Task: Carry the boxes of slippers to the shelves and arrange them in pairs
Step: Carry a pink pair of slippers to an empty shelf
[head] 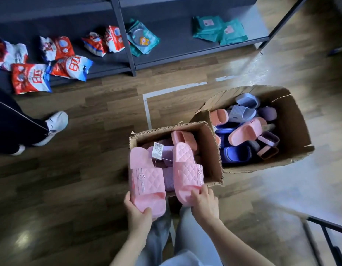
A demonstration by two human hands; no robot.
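Note:
Two open cardboard boxes stand on the wooden floor in front of me. The small box [210,148] holds pink and purple slippers and a white tag. Behind it to the right, the large box [292,121] is full of mixed pink, blue and purple slippers. My left hand [136,210] grips one pink quilted slipper [147,181] by its end, over the small box's near left corner. My right hand [204,202] grips a matching pink slipper [186,171] beside it. Both slippers point away from me.
A dark low shelf [166,52] runs along the far side, with red-and-white bags [32,77] at left and teal packets [220,29] at right. Another person's legs and white shoe [55,125] stand at the left. A dark metal frame [327,239] sits at lower right.

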